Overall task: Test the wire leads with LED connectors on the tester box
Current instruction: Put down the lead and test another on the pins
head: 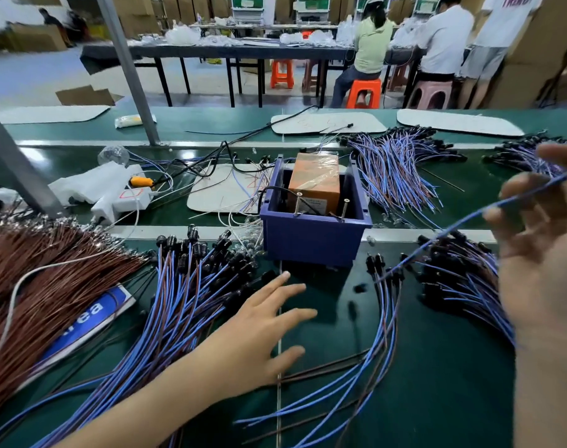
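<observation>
Blue lead (pixel 463 221): lifted off the belt (pixel 437 399). It runs from the right hand (pixel 541 240) down and away from its fingers, to a dark connector end among the loose leads (pixel 385 318) in front of the tester box (pixel 311 244).

Right hand: fingers loosely spread. The lead passes between thumb and fingers and appears pinched there, but blur hides the exact contact.

Left hand (pixel 266 324): low over the belt, fingers apart, holding nothing. The tester box stands just beyond its fingertips. The left pile (pixel 191 302) lies on the side away from its thumb.

Two metal posts (pixel 344 208) stand at the near rim of the box, beyond the left fingertips. They are probably the test contacts.

Likely faults from this position:

1. Snagging. The connector end hangs close to the loose leads and the right pile (pixel 463 279) below the right fingers. A further pull may drag neighbouring leads along.
2. Slipping. The right-hand hold looks light, and a quick movement may let the lead drop back among the others, where it cannot be told apart.
3. Mixing. Piles lie on both sides of the fingers. A sweep of the spread left hand may push untested leads toward the loose ones.
4. False reading. The posts stand close together, so a badly aimed bare end may bridge them or miss them.
</observation>
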### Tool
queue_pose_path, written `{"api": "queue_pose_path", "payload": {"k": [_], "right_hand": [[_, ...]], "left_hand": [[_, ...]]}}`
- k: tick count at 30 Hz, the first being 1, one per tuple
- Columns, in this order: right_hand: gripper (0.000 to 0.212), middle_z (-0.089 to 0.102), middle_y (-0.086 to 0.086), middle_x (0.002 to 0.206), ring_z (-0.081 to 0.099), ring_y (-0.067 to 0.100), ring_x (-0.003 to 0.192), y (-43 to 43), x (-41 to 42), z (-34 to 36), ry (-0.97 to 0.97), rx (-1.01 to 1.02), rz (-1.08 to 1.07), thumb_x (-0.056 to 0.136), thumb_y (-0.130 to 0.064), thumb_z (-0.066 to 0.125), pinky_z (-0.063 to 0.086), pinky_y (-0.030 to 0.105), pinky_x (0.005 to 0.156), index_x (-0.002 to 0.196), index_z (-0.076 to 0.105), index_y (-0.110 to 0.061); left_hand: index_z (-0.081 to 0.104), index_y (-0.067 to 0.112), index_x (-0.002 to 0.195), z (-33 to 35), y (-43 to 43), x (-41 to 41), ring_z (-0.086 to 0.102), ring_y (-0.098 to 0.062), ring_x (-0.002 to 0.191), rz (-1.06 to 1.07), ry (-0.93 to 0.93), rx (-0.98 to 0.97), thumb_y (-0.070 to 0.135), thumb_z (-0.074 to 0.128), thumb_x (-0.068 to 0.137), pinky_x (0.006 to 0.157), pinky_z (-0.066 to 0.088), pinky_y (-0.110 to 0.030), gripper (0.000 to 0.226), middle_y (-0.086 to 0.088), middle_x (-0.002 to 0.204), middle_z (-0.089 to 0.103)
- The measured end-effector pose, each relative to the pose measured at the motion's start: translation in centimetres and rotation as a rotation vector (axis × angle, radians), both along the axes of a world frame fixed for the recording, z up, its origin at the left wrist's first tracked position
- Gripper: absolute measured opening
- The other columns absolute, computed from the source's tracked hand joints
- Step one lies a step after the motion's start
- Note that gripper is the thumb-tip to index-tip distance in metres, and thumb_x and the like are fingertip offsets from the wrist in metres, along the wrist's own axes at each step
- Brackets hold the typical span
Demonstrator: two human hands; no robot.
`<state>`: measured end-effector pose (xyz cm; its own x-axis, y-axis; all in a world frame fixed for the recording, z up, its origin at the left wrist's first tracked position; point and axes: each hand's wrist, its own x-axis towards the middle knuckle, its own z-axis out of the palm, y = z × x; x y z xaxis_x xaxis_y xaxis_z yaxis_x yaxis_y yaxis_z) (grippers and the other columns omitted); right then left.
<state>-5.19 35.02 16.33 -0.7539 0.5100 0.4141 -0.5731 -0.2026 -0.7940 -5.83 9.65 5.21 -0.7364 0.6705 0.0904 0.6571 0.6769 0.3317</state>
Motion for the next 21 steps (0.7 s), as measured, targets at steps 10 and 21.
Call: {"api": "queue_pose_path", "payload": {"k": [10, 21], "right_hand": [[0.023, 0.061, 0.005, 0.066, 0.056, 0.019, 0.062, -4.9, 0.7, -6.2, -0.013, 0.036, 0.311, 0.089, -0.015, 0.047, 0.049, 0.024, 0.065, 0.073, 0.064, -0.011], [0.032, 0.059, 0.012, 0.072, 0.051, 0.013, 0.063, -8.0, 0.7, -11.5, -0.432, 0.246, 0.358, 0.095, -0.004, 0.051, 0.044, 0.026, 0.051, 0.075, 0.075, -0.012]], "left_hand": [[0.038, 0.037, 0.139, 3.4, 3.6, 0.3, 0.034, 0.002, 0.132, 0.164, -0.014, 0.611, 0.032, 0.055, 0.092, 0.108, 0.032, -0.021, 0.050, 0.018, 0.143, 0.039], [0.073, 0.008, 0.086, 3.1, 4.9, -1.1, 0.062, -0.006, 0.058, 0.381, -0.511, 1.097, 0.005, 0.061, 0.089, 0.056, 0.048, -0.014, 0.013, -0.004, 0.078, 0.074]]}}
